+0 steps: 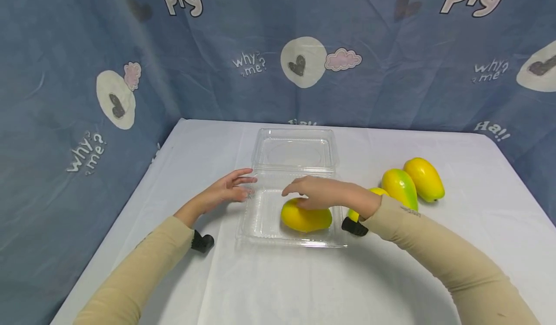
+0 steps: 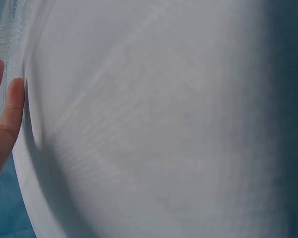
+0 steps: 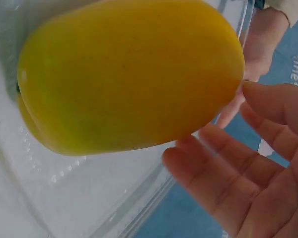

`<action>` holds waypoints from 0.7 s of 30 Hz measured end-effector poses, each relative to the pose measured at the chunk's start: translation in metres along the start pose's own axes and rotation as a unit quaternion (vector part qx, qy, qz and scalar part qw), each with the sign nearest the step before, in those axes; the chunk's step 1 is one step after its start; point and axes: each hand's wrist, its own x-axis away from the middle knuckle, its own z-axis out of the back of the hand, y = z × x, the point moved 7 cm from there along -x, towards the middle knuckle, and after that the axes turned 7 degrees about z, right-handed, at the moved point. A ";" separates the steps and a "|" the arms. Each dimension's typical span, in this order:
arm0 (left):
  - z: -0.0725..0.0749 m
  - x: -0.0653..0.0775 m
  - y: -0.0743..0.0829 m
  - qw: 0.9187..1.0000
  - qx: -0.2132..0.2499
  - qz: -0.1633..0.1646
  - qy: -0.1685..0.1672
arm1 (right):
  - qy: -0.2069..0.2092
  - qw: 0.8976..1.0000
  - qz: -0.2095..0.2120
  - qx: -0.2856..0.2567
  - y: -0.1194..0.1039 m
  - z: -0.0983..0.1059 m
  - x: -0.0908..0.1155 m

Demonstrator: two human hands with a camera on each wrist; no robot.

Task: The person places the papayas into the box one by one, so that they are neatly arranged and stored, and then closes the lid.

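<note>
Your right hand (image 1: 319, 192) was over the smooth yellow oval mango (image 1: 306, 217), fingers loosely spread rather than wrapped round it; your thumb seemed to touch one end, though you could not tell whether the other fingertips bore on the skin. Your left hand (image 1: 228, 188) stood wide, holding nothing, at nine o'clock of the clear rectangular plastic container base (image 1: 262, 216), its fingertips at the rim; whether they touched it, you could not tell. The mango lay on its side inside that base, toward four o'clock of its middle. Your step in hand looked like placing or letting go of this fruit. The next move seemed to call for lifting your right hand clear without rolling the mango, then reaching toward three o'clock for another.

Farther out, the clear plastic lid (image 1: 295, 151) lay folded back at twelve o'clock. Between two and three o'clock sat a yellow-green mango (image 1: 399, 187) and a golden-yellow mango (image 1: 424, 179) beyond it, while more yellow fruit (image 1: 379, 190) showed partly hidden by your right wrist. All rested on a white cloth (image 1: 243, 286).
</note>
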 end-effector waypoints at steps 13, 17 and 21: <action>-0.001 0.000 0.001 1.000 0.002 -0.002 -0.006 | -0.051 0.996 0.057 0.050 0.010 -0.004 0.020; 0.000 0.000 0.001 1.000 0.002 -0.003 -0.006 | -0.060 0.995 0.057 0.057 0.013 -0.008 0.021; 0.000 0.000 0.001 1.000 0.002 -0.005 -0.006 | -0.068 0.996 0.033 0.052 0.017 -0.009 0.020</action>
